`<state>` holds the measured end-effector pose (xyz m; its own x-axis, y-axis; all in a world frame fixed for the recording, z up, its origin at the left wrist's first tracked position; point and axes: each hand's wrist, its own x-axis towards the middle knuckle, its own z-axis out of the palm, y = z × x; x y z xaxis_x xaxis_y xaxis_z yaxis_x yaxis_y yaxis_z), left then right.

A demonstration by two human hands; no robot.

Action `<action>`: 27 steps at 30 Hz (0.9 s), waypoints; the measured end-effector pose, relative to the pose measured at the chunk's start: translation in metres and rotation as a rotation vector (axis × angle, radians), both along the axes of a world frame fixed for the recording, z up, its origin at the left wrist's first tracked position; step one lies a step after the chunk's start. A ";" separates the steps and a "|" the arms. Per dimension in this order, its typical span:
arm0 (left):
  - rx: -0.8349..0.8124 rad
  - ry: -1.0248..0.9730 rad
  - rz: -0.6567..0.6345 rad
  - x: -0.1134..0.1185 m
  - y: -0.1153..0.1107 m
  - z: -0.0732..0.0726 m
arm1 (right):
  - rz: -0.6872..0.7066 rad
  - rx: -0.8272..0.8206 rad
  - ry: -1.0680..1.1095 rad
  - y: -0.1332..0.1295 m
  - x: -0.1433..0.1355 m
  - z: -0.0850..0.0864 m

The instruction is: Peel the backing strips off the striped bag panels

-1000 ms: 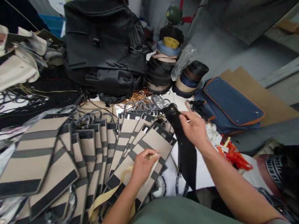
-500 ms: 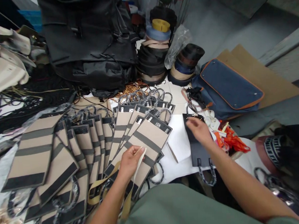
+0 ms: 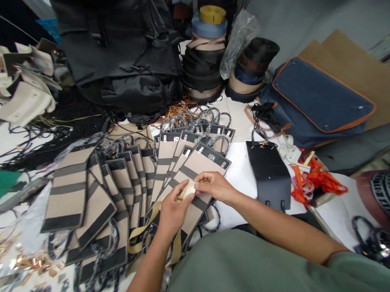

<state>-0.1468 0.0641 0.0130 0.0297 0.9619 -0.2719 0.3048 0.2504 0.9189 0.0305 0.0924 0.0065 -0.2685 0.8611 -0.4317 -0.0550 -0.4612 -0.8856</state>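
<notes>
My left hand (image 3: 172, 210) is closed on a strip of yellowish tape (image 3: 188, 189), whose pale end sticks up between the fingers. At that end my right hand (image 3: 214, 187) pinches with thumb and forefinger, the fingertips of both hands almost meeting. A loose length of the tape hangs below my left wrist. Beneath the hands lies a beige bag panel (image 3: 212, 159) with dark bands and a looped handle. More such panels (image 3: 67, 181) fan out to the left. To the right a small black bag (image 3: 270, 169) lies flat on the white table.
A large black backpack (image 3: 118, 49) stands at the back, beside stacked rolls of webbing (image 3: 206, 65). On the right are a blue bag with orange trim (image 3: 325, 92) and orange plastic scraps (image 3: 320, 177). Small gold-coloured metal pieces (image 3: 32, 262) lie at lower left.
My right hand has moved left from the black bag to the tape end at my left hand. The black bag's handle no longer hangs over the front edge. The view has shifted slightly.
</notes>
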 end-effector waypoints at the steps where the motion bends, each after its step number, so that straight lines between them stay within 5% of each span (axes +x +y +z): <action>1: 0.004 0.028 -0.022 0.000 0.001 0.002 | 0.028 0.020 -0.009 -0.001 0.002 0.000; 7: 0.020 0.128 -0.139 0.007 0.009 0.000 | 0.149 0.480 -0.437 0.000 0.018 0.015; 10: 0.047 0.166 -0.189 0.012 0.012 -0.006 | 0.347 0.715 -0.669 0.009 0.026 0.028; 13: 0.136 0.197 -0.248 0.015 0.015 -0.012 | 0.521 0.807 -0.871 0.015 0.029 0.038; 16: 0.250 0.318 -0.348 0.020 0.018 -0.014 | 0.538 0.823 -0.991 0.013 0.028 0.039; 20: 0.353 0.516 -0.440 0.031 0.015 -0.016 | 0.370 0.721 -0.971 0.003 0.035 0.014; 23: 0.345 0.435 -0.449 0.037 0.011 -0.028 | -0.005 0.428 -0.780 0.003 0.056 -0.021; 27: 0.113 0.183 -0.250 0.034 0.011 -0.059 | -0.420 0.167 -0.507 0.011 0.086 -0.064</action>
<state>-0.1127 0.0747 -0.0458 0.2290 0.9554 -0.1863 0.5067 0.0464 0.8609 0.1166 0.1037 -0.0573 0.3045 0.9140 -0.2681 0.2414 -0.3464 -0.9065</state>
